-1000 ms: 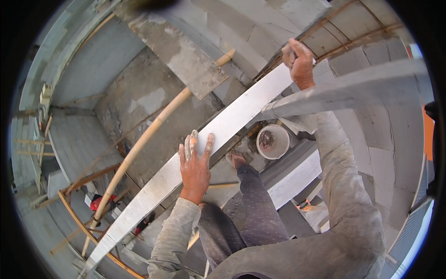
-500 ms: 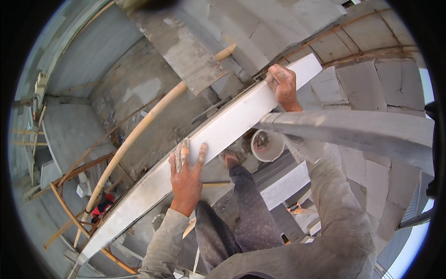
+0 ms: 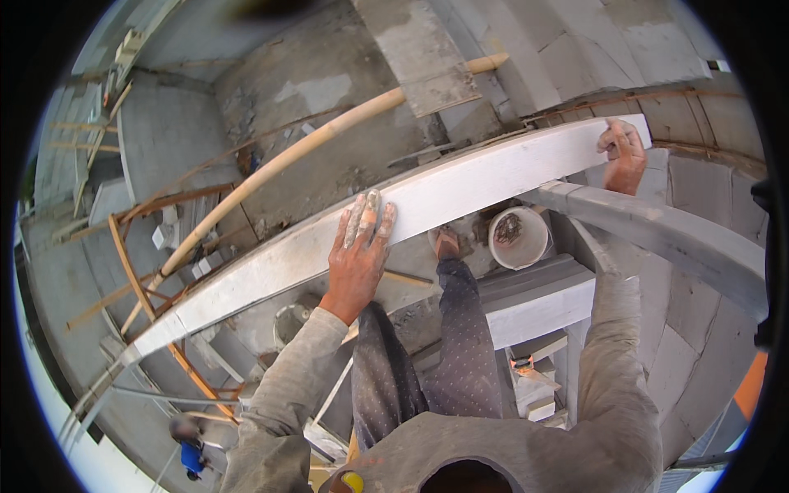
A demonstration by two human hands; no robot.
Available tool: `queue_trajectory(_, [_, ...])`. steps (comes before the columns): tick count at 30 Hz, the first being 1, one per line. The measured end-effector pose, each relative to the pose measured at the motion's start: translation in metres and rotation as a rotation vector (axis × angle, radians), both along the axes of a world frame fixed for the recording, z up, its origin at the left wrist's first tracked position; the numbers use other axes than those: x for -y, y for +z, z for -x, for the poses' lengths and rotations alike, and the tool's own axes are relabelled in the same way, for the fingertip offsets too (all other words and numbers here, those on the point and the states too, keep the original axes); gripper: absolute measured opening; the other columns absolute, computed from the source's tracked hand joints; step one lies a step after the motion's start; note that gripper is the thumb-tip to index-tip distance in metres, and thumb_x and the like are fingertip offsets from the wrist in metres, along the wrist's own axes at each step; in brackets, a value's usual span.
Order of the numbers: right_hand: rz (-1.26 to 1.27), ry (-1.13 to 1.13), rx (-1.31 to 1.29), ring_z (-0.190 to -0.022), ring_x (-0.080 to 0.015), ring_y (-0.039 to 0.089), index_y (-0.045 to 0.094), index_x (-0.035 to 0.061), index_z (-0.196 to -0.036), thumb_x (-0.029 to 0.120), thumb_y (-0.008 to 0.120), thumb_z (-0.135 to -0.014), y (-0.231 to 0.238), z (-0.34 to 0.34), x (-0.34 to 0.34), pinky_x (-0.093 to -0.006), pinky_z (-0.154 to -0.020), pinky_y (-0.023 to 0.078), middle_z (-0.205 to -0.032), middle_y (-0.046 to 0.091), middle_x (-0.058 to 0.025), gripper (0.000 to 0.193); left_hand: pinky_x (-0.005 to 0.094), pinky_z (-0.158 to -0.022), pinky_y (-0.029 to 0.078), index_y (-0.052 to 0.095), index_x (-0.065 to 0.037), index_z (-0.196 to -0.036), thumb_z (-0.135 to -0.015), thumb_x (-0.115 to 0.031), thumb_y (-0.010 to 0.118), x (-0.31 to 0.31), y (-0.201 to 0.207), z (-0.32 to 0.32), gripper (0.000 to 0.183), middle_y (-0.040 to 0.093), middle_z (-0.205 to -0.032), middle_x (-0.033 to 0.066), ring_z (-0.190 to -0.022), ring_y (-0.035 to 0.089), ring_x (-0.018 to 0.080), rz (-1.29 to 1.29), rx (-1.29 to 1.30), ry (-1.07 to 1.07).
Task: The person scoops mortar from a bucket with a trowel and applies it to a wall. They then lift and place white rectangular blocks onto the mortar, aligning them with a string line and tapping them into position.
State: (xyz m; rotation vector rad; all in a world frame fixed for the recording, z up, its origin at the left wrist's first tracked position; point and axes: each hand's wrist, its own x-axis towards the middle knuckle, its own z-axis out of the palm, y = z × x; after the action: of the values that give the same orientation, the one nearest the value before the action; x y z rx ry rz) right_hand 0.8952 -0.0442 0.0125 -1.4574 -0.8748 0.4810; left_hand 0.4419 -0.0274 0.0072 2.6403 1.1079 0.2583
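A long row of white blocks point(image 3: 493, 172) runs diagonally across the view, its top face smooth and pale. My left hand point(image 3: 359, 251) lies flat across its near edge, fingers spread; they are smeared with grey mortar and one wears an orange band. Toward the row's right end, my right hand point(image 3: 626, 156) has its fingers bent over the top, gripping the end block. Its thumb is hard to make out. Below the row, a white bucket point(image 3: 538, 238) with grey residue inside stands close to my foot.
A grey metal beam point(image 3: 649, 218) meets the row from the right. Beyond the row, a bamboo pole point(image 3: 288, 168) slants over a rough lower floor. Stacked blocks point(image 3: 542, 308) stand beside my legs. Wooden framing point(image 3: 136, 271) is at left, and a person in blue point(image 3: 191, 456) is far below.
My right hand has slid rightward along the white blocks to near their end. My left hand stays flat on the row. The view has turned, bringing the person in blue into sight.
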Motion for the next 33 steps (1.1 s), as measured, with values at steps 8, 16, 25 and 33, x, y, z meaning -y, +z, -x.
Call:
queue_trajectory(8, [0.115,-0.032,-0.011,-0.060,-0.0099,0.044,0.066,-0.0030,-0.091,0.015,0.057,-0.099,-0.022,0.009,-0.006,-0.0253,-0.058,0.034,-0.067,0.051,0.0000,0.021,0.0473,-0.115,0.038,0.055,-0.007,-0.139,-0.085,-0.010,0.066,0.008,-0.011,0.009,0.055,0.054,-0.143,0.0175,-0.137,0.047,0.0345,-0.038,0.089,0.048])
queue_trajectory(16, [0.181,-0.055,-0.142,-0.053,-0.0066,0.029,0.045,0.0099,-0.065,0.020,0.052,-0.101,-0.011,0.037,-0.021,-0.0262,-0.049,0.023,-0.060,0.038,0.0028,0.038,0.0464,-0.115,0.038,0.055,-0.007,-0.139,-0.084,-0.008,0.065,0.009,-0.011,0.012,0.055,0.055,-0.142,0.0153,-0.137,0.048,0.0325,-0.042,0.032,0.055])
queue_trajectory(25, [0.198,-0.034,-0.302,-0.053,-0.0073,0.041,0.060,0.0066,-0.077,0.027,0.061,-0.098,0.001,0.024,0.030,-0.0255,-0.048,0.030,-0.062,0.047,0.0019,0.029,0.0458,-0.117,0.034,0.051,-0.006,-0.142,-0.088,-0.016,0.068,0.009,-0.011,0.012,0.058,0.049,-0.148,0.0157,-0.141,0.043,0.0332,-0.051,-0.003,0.022])
queue_trajectory(33, [0.548,-0.053,-0.378,-0.080,-0.0205,0.067,0.064,-0.0002,-0.120,0.030,0.059,-0.100,0.035,0.082,0.131,-0.0329,-0.068,0.058,-0.099,0.067,-0.0097,0.037,0.0493,-0.113,0.034,0.062,0.000,-0.130,-0.092,-0.036,0.069,0.011,0.031,-0.045,0.053,0.054,-0.141,0.0255,-0.137,0.046,0.0382,0.051,0.125,0.126])
